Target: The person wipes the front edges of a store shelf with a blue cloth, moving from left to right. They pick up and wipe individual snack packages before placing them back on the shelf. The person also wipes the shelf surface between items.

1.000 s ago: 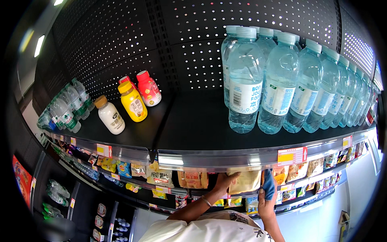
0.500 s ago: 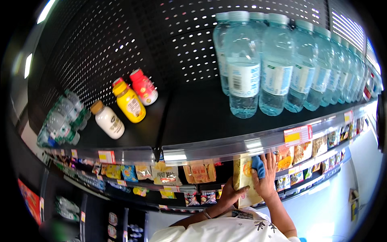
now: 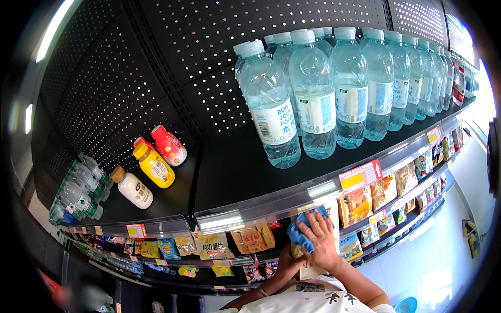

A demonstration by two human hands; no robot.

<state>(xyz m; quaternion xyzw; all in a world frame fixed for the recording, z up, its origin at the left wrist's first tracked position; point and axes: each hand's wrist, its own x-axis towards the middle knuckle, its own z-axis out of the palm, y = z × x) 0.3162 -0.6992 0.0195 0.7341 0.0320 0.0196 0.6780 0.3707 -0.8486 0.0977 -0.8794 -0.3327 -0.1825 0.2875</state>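
Below the upper shelf's front edge, my right hand (image 3: 322, 244) presses a crumpled blue cloth (image 3: 301, 232) onto a cream and gold package (image 3: 311, 271). Its fingers lie over the cloth. On the package's left side my left hand (image 3: 286, 265) grips the lower part; the cloth and my right hand partly hide its fingers. Most of the package's face is covered by them too.
A row of clear blue water bottles (image 3: 318, 120) lines the upper black shelf (image 3: 250, 182). Small yellow, pink and white bottles (image 3: 156, 169) stand farther left. Bagged snacks (image 3: 214, 244) fill the shelves below. A blue basin (image 3: 406, 304) is at the lower right.
The blue cloth has spread out and moved left and slightly down with my right hand, now covering more of the package. My view has shifted, so the bottles appear lower and farther left.
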